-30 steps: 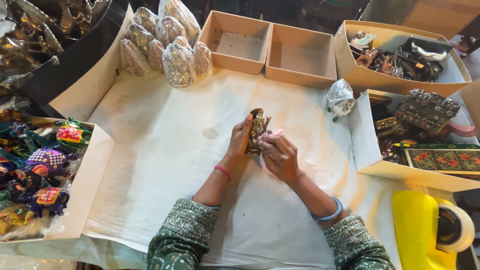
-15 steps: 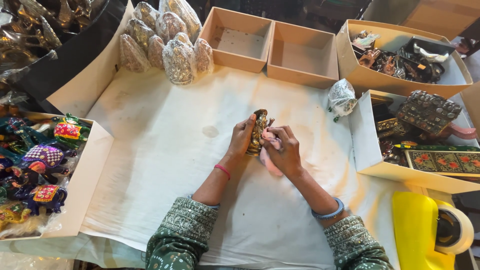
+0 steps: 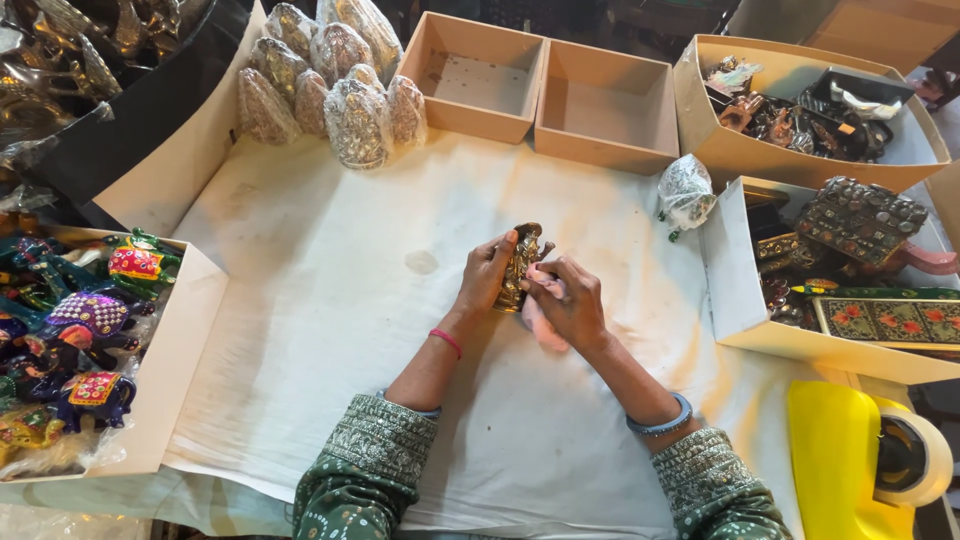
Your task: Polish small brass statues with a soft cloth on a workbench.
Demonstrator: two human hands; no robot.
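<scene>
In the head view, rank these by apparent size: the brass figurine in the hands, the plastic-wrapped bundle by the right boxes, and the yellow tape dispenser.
1. Yellow tape dispenser, largest, though it lies nearest the camera and is cut off by the frame.
2. Plastic-wrapped bundle.
3. Brass figurine, partly hidden by the left hand and right hand; ranks 2 and 3 are close, so unsure.

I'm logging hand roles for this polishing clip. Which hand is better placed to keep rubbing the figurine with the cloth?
The right hand: it presses the pink cloth against the brass figurine, while the left hand grips the figurine upright.
</scene>
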